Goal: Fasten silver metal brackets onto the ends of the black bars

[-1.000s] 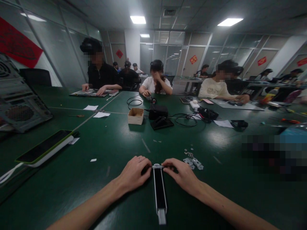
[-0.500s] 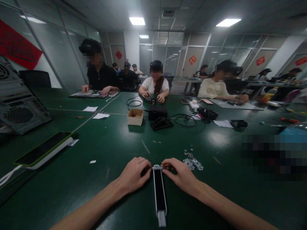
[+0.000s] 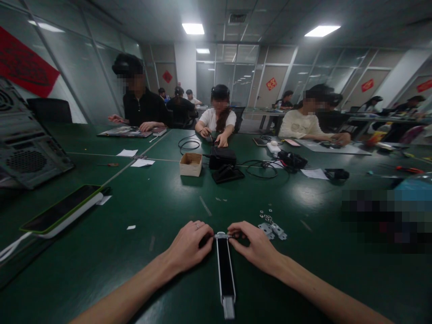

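Note:
A long narrow piece (image 3: 225, 270) with pale metal edges and a black middle lies on the table, pointing away from me. A silvery tongue sticks out of its near end. Across the far end sits a small flat metal bracket (image 3: 221, 235). My left hand (image 3: 192, 243) pinches the bracket's left end between thumb and fingers. On the other side, my right hand (image 3: 254, 245) closes thumb and fingers around its right end, where a small dark part is half hidden. Just beyond my right hand lie loose metal brackets (image 3: 272, 231) and several small nuts or washers (image 3: 266, 217).
A small cardboard box (image 3: 191, 165) and a black case (image 3: 222, 158) stand farther up the green table (image 3: 162, 198). On the left are a phone (image 3: 62, 209) on a white power strip and a computer case (image 3: 30, 148). Co-workers sit across the table.
My hands and the long piece stay practically still. Across the table, one co-worker has raised a hand off a board, and the middle co-worker's hand has moved inward toward the black case.

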Demonstrator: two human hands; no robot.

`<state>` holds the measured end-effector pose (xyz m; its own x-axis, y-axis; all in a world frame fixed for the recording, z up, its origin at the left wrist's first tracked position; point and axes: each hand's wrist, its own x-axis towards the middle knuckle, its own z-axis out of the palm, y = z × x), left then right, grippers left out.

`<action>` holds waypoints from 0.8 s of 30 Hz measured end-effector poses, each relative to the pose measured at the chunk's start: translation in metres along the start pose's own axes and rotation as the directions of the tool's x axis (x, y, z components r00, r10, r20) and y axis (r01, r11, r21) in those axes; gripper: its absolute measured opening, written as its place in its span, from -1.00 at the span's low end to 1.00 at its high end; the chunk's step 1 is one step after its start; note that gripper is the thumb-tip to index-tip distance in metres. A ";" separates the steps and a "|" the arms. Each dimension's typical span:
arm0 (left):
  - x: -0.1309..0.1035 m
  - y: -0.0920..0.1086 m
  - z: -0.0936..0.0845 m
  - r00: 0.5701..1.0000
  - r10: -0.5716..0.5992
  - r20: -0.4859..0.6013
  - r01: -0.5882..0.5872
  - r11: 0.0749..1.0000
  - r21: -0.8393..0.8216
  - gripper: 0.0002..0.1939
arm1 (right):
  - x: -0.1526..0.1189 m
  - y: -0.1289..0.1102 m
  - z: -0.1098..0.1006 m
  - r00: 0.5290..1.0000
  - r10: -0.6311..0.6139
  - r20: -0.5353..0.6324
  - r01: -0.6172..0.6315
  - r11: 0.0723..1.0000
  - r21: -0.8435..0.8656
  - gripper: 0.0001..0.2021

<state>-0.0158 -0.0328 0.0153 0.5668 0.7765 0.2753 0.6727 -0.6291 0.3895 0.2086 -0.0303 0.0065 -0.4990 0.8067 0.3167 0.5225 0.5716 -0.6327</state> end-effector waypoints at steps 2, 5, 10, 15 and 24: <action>0.000 0.000 0.000 1.000 -0.004 0.005 0.004 1.000 0.006 -0.90 | 0.000 0.001 0.001 1.000 0.002 0.001 -0.002 1.000 -0.003 -0.80; 0.000 0.001 -0.001 1.000 -0.016 0.010 0.016 1.000 0.016 -0.91 | -0.001 0.002 0.001 1.000 0.000 -0.003 0.000 1.000 -0.010 -0.80; 0.000 0.001 -0.001 1.000 -0.023 0.016 0.023 1.000 0.012 -0.90 | -0.001 0.001 0.000 1.000 0.002 -0.005 -0.002 1.000 -0.020 -0.81; 0.001 0.001 -0.001 1.000 -0.022 0.013 0.022 1.000 0.000 -0.89 | -0.001 0.000 -0.001 1.000 0.006 0.005 -0.006 1.000 -0.015 -0.79; 0.000 0.001 -0.001 0.999 -0.035 0.018 0.035 0.999 -0.001 -0.87 | 0.009 0.000 -0.028 0.995 -0.072 -0.068 0.062 0.988 -0.145 -0.79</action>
<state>-0.0161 -0.0331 0.0168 0.5515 0.7971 0.2461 0.6913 -0.6018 0.3999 0.2234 -0.0185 0.0289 -0.4871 0.7717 0.4090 0.5853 0.6360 -0.5029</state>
